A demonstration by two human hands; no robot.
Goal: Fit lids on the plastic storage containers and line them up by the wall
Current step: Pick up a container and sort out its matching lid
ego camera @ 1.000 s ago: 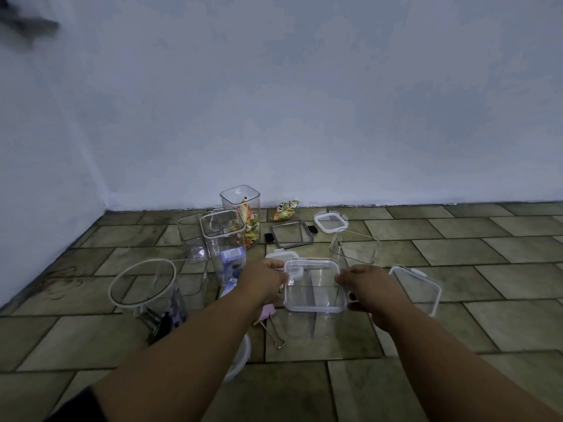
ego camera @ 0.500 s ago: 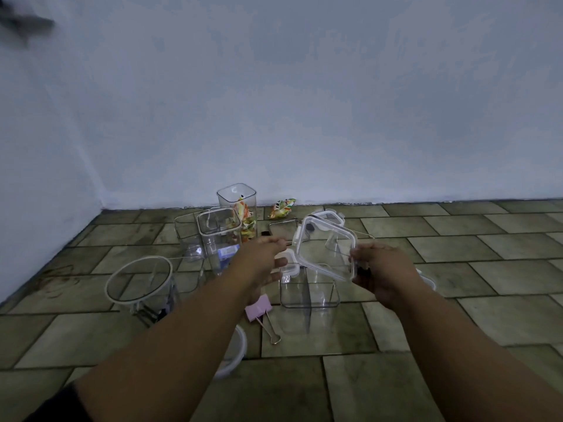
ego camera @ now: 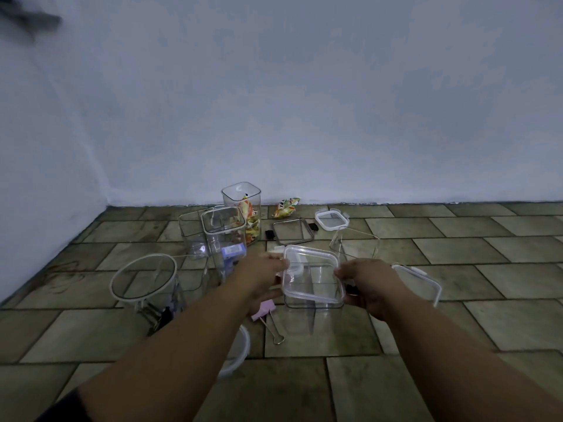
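Note:
A clear square lid (ego camera: 312,274) with white clip tabs lies almost flat over the mouth of a clear square container (ego camera: 313,312) on the tiled floor. My left hand (ego camera: 262,277) grips the lid's left edge and my right hand (ego camera: 370,283) grips its right edge. Behind them stand a tall jar with colourful packets (ego camera: 243,205), a square jar (ego camera: 224,236) with a blue item inside, and a round container (ego camera: 144,284) at the left. An open clear container (ego camera: 355,243) sits behind the lid. Loose lids lie nearby: a black-clipped lid (ego camera: 292,229), a small white-rimmed lid (ego camera: 331,219) and a tilted lid (ego camera: 419,283) at the right.
The pale wall (ego camera: 304,117) meets the floor just behind the jars, with a corner at the left. A pink binder clip (ego camera: 265,312) lies by my left wrist, a snack packet (ego camera: 286,207) by the wall, and a round white lid (ego camera: 240,351) shows under my left forearm.
The lid was tilted up off the container half a second ago; both hands have lowered it back down nearly flat over the container's mouth.

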